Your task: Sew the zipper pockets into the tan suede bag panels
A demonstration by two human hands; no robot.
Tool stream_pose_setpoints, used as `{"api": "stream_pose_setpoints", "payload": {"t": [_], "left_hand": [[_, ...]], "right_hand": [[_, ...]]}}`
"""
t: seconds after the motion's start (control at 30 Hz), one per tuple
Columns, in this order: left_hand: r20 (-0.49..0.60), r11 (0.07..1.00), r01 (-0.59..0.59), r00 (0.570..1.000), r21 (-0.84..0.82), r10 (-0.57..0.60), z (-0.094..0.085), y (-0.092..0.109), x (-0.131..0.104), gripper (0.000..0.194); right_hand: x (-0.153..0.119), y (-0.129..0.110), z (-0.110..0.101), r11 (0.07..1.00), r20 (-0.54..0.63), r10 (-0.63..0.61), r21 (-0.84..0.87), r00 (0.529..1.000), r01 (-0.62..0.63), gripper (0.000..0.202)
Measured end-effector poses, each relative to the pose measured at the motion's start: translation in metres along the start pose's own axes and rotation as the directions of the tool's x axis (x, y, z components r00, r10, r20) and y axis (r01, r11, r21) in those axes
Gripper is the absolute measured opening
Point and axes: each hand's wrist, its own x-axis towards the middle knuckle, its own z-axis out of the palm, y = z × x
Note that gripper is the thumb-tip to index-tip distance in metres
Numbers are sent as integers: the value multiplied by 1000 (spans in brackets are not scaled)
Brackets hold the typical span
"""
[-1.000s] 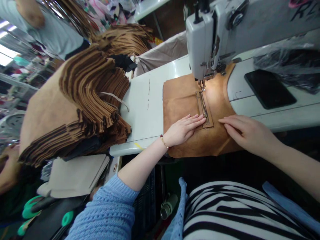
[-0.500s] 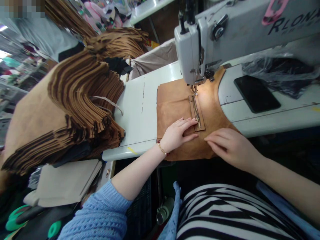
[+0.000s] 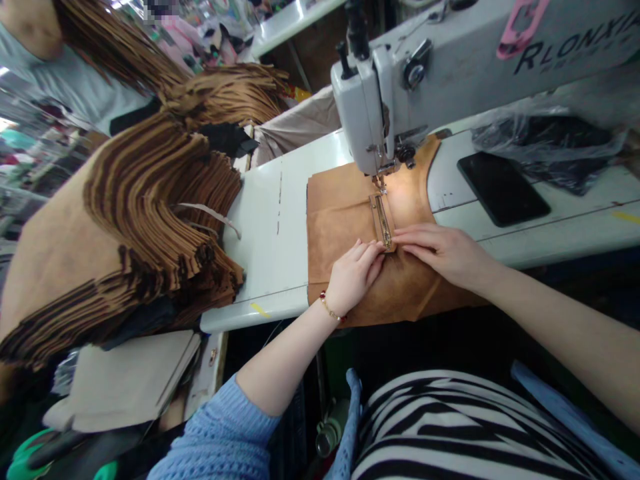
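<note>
A brown leather-like panel (image 3: 340, 227) with a curved cut-out lies under the sewing machine's presser foot (image 3: 381, 187). A short brass-toned zipper (image 3: 383, 223) is set in a narrow framed slot in it, its upper end just below the foot. My left hand (image 3: 354, 272), a beaded bracelet at its wrist, has thumb and fingers closed at the slot's lower left corner. From the right, my right hand (image 3: 440, 250) pinches the panel beside the zipper's lower end. Small folds show in the material between the hands. Both sets of fingertips are partly hidden.
The sewing machine head (image 3: 360, 113) rises above the panel. A tall stack of brown pieces (image 3: 150, 200) stands at the left. On the right lie a black phone (image 3: 503, 190) and a plastic bag (image 3: 545, 143). Another person's grey sleeve (image 3: 85, 87) shows behind the stack.
My right hand has moved up and left onto the panel by the zipper. My left hand's fingers have drawn in and closed at the slot's lower corner. The panel there has puckered.
</note>
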Motion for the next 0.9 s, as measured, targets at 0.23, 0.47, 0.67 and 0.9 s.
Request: {"api": "stream_pose_setpoints", "payload": {"t": [0.23,0.47,0.67,0.9], "left_hand": [[-38,999,38,999,-18,-38,1,1,0,20],[-5,998,67,998,-15,-67,1,1,0,19],[12,996,83,996,22,-83,-1,1,-2,23],[15,997,76,997,-5,-76,-1,2,-1,23]], "right_hand": [[30,10,-20,996,222,-80,-30,972,89,30],[29,2,-7,996,220,-46,-64,974,62,24],[31,3,14,952,176,-121,-260,977,164,16],[32,11,-3,982,246,-157,-65,957,178,29]]}}
